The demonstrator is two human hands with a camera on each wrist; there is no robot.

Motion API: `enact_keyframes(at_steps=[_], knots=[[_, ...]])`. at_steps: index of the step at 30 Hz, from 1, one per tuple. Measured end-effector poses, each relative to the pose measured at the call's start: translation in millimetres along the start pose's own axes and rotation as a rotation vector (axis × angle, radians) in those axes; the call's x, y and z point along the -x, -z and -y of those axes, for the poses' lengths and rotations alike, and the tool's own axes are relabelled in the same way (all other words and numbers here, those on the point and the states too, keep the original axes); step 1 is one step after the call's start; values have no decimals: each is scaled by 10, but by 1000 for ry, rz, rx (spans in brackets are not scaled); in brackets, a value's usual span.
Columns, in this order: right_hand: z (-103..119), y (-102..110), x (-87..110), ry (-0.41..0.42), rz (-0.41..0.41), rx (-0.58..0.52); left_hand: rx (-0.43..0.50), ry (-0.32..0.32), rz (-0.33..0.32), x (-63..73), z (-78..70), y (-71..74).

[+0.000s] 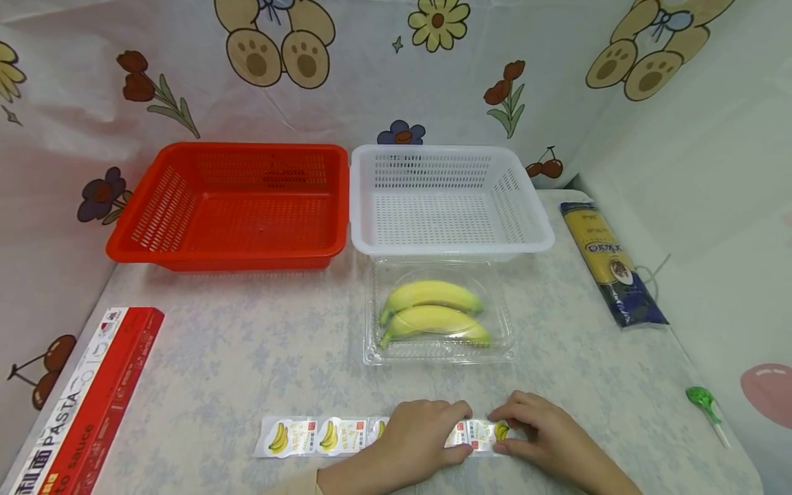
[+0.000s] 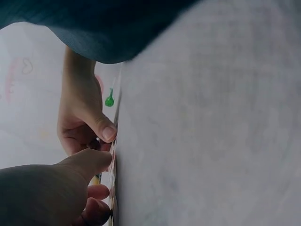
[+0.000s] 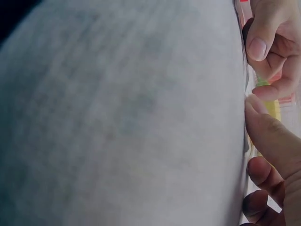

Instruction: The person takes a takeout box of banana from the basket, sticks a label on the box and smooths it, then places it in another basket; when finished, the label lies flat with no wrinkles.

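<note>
A strip of banana stickers (image 1: 342, 436), white with pictures of yellow bananas, lies flat along the front of the table. My left hand (image 1: 414, 436) covers its middle, with thumb and forefinger at the strip's two long edges. At the right end, my right hand (image 1: 547, 433) pinches the last sticker (image 1: 500, 431) between thumb and fingers. Both hands are close together, fingertips low at the tabletop in the right wrist view. Behind them sits a clear plastic box (image 1: 439, 355) holding two bananas (image 1: 436, 322), its lid closed.
A red basket (image 1: 247, 258) and a white basket (image 1: 454, 247) stand side by side at the back. Along the left edge lies a red pasta box (image 1: 114, 392). A pasta bag (image 1: 609, 265) and a green lollipop (image 1: 702, 399) lie near the right edge.
</note>
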State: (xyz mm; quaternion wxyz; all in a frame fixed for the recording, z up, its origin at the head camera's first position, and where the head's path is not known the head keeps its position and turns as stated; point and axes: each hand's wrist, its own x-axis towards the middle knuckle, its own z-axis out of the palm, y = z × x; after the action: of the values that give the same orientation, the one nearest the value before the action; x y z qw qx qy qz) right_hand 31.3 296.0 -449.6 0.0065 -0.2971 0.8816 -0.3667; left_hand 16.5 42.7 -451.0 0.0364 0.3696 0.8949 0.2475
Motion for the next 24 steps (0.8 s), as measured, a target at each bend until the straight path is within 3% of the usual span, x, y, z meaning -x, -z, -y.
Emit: enact_keyframes(at_steps=[6,14,19,24], knots=[[-15,-22,-7,8,-26,-29,-4,-4,-6,-2,7,-16],[-7,-55,-46,39,-78,18,-3,-7,-6,-17,9,-17],[7,-56,-59,24,-70,28,-7,-25,-31,-22,8,-23],[13,-66,-64,1,-57,51,-27,-24,-17,-38,-4,-10]])
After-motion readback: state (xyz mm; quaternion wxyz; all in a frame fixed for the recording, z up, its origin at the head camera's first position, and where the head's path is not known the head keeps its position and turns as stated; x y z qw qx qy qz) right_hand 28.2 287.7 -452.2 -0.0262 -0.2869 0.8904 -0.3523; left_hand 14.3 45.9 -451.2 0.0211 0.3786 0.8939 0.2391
